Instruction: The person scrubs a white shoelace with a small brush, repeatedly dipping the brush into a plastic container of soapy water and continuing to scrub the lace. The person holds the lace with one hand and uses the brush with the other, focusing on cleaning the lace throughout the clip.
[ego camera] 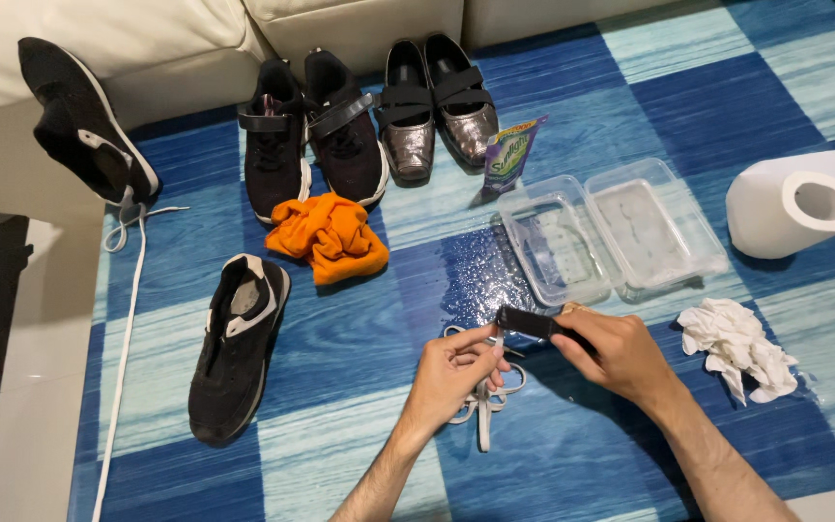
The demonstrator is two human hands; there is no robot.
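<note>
White shoelace [482,391], bunched on the blue-and-white mat [359,454] below the hands; one end pinched between left hand [454,372] thumb and fingers. Right hand [616,353]: fingers clamped on a dark brush [526,322], its head at the lace end. Judged mid-clean: water pooled nearby, lace unthreaded from the black shoe [234,343]. Purple-green detergent pouch [509,155], upright-leaning beside the silver flats [437,106]. Clear hinged container [611,232], open. Crumpled tissue [738,346], paper roll [790,208], orange cloth [331,237].
</note>
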